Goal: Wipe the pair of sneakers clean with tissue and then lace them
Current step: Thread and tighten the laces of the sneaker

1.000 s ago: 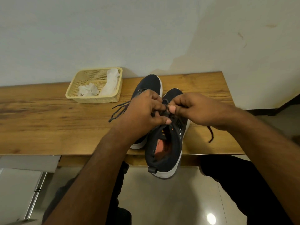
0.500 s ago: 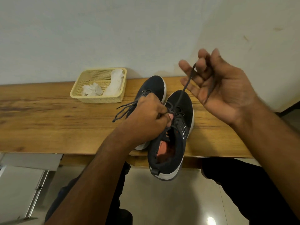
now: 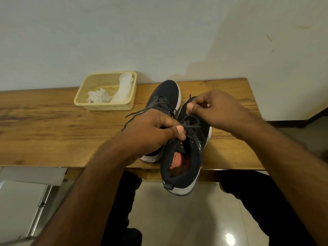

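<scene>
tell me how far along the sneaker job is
Wiping looks done: crumpled tissue sits in the basket. The far sneaker is laced. In hand: both hands, left hand and right hand, pinch the lace on the near sneaker. Left: finishing its lacing.

No legible text or labels

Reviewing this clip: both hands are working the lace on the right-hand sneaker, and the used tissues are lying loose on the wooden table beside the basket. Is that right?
Not quite. The head view shows the tissues lying inside the yellow basket, not loose on the wooden table. The rest holds: the left hand and right hand both work the lace on the right-hand sneaker.
</scene>
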